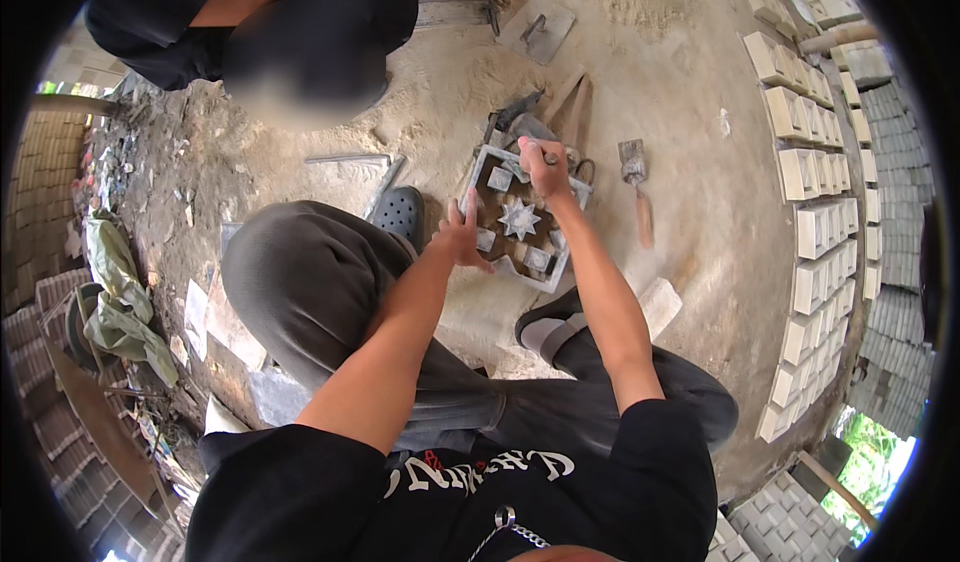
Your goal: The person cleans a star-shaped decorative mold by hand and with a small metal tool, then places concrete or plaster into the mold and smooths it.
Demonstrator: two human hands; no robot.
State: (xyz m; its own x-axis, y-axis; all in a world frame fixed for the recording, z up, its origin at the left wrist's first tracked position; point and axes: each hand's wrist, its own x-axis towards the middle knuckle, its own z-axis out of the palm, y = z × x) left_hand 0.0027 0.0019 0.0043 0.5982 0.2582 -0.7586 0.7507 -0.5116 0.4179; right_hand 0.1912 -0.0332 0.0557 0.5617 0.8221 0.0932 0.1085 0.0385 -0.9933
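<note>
Right hand (pixel 543 172) curls closed over the far rim of the mould frame (pixel 531 280); its contents cannot be told. Left hand (pixel 461 232), fingers spread, braces the frame's left side. Keep frame, with star-shaped insert (pixel 519 219) inside, steady on the ground (pixel 690 112).

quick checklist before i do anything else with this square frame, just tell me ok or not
1. Left hand at the frame: ok, fingers spread along its left side.
2. Right hand grip: cannot tell; it is closed over the frame's upper right part, hiding whatever it may hold.
3. Star-shaped piece inside the frame: ok, near the middle, smaller blocks around it.
4. Tools put away: not ok, the trowel and the flat float lie on the ground.
5. Left clog off the frame: ok, it sits apart, to the left.
</note>
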